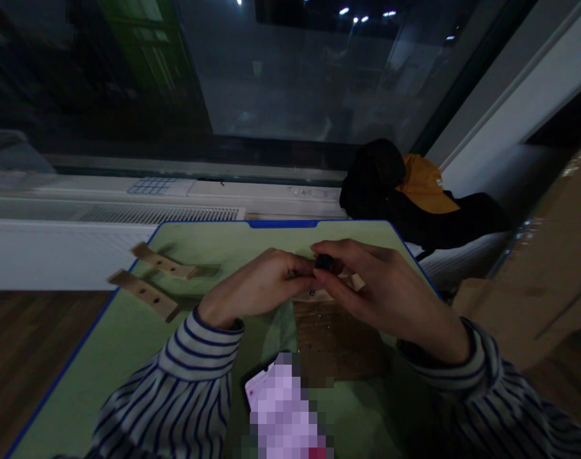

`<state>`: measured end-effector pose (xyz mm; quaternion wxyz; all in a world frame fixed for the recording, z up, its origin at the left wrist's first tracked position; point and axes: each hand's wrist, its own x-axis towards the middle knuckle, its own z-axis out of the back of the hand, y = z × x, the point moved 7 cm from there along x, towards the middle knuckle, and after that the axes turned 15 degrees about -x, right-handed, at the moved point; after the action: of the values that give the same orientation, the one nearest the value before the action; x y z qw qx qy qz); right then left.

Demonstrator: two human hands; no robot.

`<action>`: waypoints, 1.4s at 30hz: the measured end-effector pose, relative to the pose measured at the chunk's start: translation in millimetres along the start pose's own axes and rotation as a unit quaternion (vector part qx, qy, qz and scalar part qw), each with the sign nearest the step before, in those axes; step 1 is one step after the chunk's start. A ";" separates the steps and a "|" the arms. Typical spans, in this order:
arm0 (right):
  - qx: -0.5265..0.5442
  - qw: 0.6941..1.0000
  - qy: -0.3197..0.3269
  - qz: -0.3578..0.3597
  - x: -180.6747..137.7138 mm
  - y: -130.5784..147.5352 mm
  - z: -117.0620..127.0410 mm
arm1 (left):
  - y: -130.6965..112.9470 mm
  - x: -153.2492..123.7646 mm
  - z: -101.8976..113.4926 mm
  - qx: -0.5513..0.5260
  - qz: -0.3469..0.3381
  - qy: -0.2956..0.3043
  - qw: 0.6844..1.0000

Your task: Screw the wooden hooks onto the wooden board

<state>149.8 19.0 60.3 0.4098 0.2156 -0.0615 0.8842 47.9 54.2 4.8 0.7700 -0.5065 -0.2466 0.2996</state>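
Two hands meet over the middle of a green mat, pinching a small dark part (325,261) between their fingertips, just above a pale wooden piece (319,294) that lies under the knuckles. The left hand (255,284) closes thumb and forefinger on the part's near side; the right hand (379,290) curls over it from the far side, fingers bent tight around it. What the part is cannot be told in the dim light. Below the hands a brown wooden board (336,341) rests on the mat (128,344), and a blurred pink-cased phone (285,408) lies nearest the person. Both wrists wear striped sleeves (195,370). Two wooden slats with holes (151,280) sit well apart at the mat's left edge. Beyond the mat, an orange cap (424,185) rests on a black bag (395,204) by the window sill.
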 end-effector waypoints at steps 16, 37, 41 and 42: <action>-0.032 0.999 -0.032 -0.003 0.3 -1.7 2.3 | -5.0 0.0 -0.6 -0.019 -0.017 0.000 1.000; -0.036 0.999 -0.027 -0.001 -0.9 -2.7 1.5 | -5.0 -1.0 -3.0 -0.016 -0.029 0.013 0.999; -0.033 0.999 -0.027 -0.009 -1.2 -4.1 1.6 | -4.9 0.0 -1.5 -0.022 -0.026 0.003 0.999; -0.032 0.999 -0.027 -0.009 -1.1 -4.0 1.8 | -4.5 0.2 -1.1 -0.019 -0.023 -0.001 1.000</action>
<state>154.0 20.4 61.2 0.4228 0.2263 -0.0989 0.8719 49.7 52.2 8.6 0.7668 -0.5150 -0.2643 0.2775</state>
